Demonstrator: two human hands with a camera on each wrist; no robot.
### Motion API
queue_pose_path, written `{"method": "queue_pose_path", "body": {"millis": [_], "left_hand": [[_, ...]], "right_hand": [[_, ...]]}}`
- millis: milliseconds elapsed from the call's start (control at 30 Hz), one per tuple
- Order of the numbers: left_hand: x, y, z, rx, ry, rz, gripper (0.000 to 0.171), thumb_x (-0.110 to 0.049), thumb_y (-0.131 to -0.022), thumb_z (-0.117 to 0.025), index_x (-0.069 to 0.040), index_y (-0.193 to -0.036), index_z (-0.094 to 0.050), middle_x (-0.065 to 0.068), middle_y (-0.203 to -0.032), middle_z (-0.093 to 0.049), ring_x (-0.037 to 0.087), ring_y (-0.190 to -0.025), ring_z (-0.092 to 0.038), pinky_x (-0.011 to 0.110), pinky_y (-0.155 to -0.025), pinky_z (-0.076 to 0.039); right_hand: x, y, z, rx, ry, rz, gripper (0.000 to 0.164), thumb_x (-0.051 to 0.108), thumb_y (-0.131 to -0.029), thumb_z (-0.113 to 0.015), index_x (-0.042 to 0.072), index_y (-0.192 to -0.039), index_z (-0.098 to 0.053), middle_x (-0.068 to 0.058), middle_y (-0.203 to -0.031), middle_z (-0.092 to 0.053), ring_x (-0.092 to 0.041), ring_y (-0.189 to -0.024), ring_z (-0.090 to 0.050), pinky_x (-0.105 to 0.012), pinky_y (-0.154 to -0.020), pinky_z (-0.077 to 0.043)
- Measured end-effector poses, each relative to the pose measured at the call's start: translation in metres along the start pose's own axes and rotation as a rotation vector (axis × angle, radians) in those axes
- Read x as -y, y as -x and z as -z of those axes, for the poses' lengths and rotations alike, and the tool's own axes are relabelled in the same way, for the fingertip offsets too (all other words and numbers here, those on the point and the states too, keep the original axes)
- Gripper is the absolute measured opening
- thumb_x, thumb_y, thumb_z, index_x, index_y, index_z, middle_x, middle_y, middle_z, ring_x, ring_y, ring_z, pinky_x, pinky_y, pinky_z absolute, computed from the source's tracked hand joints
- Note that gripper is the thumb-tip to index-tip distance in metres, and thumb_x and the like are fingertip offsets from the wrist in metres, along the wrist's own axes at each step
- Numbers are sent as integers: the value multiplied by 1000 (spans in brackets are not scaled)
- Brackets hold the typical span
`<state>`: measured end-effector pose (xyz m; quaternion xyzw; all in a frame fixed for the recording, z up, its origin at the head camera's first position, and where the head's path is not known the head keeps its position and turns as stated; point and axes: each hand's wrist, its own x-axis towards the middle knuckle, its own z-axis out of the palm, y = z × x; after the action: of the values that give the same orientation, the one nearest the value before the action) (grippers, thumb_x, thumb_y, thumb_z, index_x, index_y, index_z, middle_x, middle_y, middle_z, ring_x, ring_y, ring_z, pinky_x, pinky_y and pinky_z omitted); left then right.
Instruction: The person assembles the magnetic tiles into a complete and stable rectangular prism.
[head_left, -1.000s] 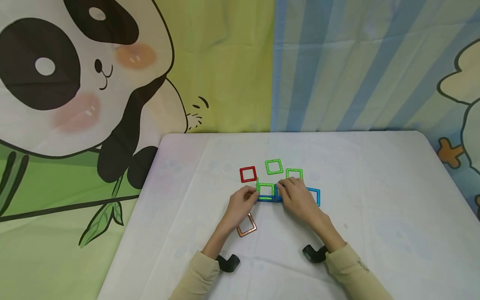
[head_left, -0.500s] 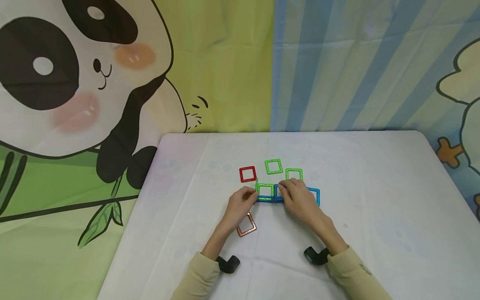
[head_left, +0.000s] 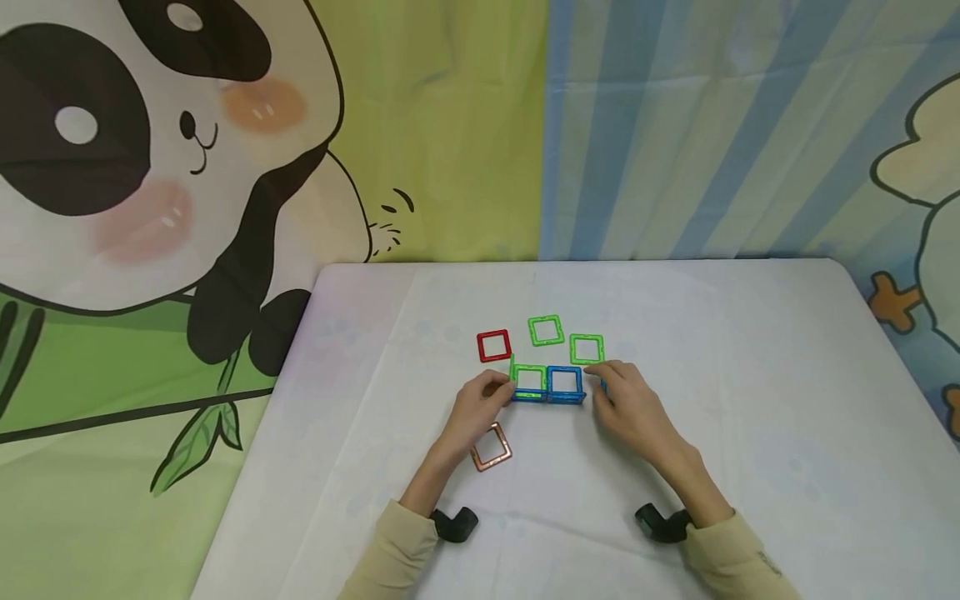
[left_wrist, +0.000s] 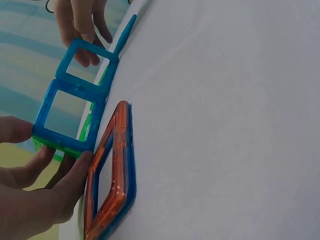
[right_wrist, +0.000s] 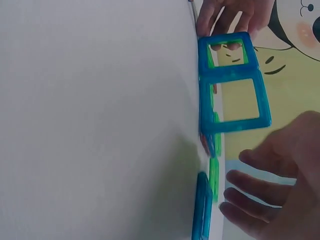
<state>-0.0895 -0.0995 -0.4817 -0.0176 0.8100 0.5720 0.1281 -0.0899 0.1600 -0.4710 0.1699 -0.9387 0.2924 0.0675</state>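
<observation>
In the head view, several magnetic tiles join in a small structure: a green square tile (head_left: 531,367) and a blue square tile (head_left: 564,367) lie behind a front row. Two upright blue tiles (left_wrist: 80,87) make that row in the left wrist view. My left hand (head_left: 474,410) pinches the structure's left end, thumb on a blue edge, fingers at a green side tile (left_wrist: 65,148). My right hand (head_left: 636,410) is just right of the structure, fingers apart and holding nothing in the right wrist view. It mostly hides a loose blue tile (right_wrist: 201,207).
Behind the structure lie a red square tile (head_left: 481,347) and two loose green tiles, one farther back (head_left: 546,342) and one to the right (head_left: 587,362). A copper-coloured tile (head_left: 495,465) lies near my left wrist. The table (head_left: 750,375) has a white cloth.
My right hand has let go of the structure's right end and moved to the right, uncovering the blue square there. My left hand keeps its hold in nearly the same place.
</observation>
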Motion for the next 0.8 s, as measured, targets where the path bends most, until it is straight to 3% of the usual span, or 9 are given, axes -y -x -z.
{"method": "queue_pose_path", "body": {"millis": [300,800], "left_hand": [[2,-2,1,4,-7,-5,34,-32,-104,-59,-6,-124,-67,7,-114,-69,16,-101,-65,34,-91,-55],[2,-2,-1,11,12,5,34,-34,-103,-59,-7,-124,-67,7,-115,-68,16,-102,-66,37,-94,-55]], "right_hand": [[-9,7,9,166,117,-11,50,-6,-87,-61,-10,-137,-57,-32,-145,-52,-48,-136,-47,-62,-109,-42],[-17,5,8,168,201,20,53,-7,-79,-67,-9,-132,-61,-29,-133,-61,-47,-122,-57,-58,-100,-49]]}}
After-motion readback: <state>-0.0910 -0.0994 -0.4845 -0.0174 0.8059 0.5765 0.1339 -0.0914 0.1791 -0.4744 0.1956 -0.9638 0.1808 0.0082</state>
